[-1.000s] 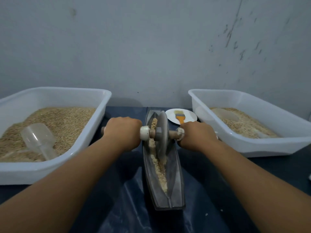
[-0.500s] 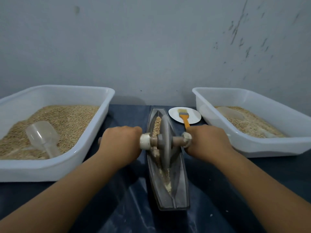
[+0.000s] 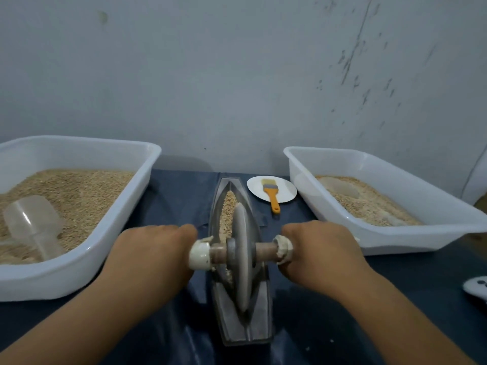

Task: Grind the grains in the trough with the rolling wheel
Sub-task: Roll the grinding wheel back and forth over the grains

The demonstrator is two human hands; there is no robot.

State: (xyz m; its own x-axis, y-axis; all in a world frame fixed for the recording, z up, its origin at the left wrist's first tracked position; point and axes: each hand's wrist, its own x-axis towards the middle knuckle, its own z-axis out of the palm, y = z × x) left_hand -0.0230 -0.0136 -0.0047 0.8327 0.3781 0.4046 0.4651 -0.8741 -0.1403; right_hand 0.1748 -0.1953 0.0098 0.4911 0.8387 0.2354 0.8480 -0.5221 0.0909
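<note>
Grey metal rolling wheel (image 3: 241, 256) is standing in the grain-filled trough (image 3: 259, 320); left hand (image 3: 150, 259) and right hand (image 3: 320, 255) are clamping its axle ends.

The rolling wheel (image 3: 241, 259) has been drawn back along the trough (image 3: 241, 262) toward the person, from the far half to about the middle and near half. Both hands, left hand (image 3: 155, 256) and right hand (image 3: 319, 255), have been pulled back with the axle. More grains (image 3: 228, 206) are now uncovered beyond the wheel at the far end; the near stretch of grain is hidden behind the disc.
</note>
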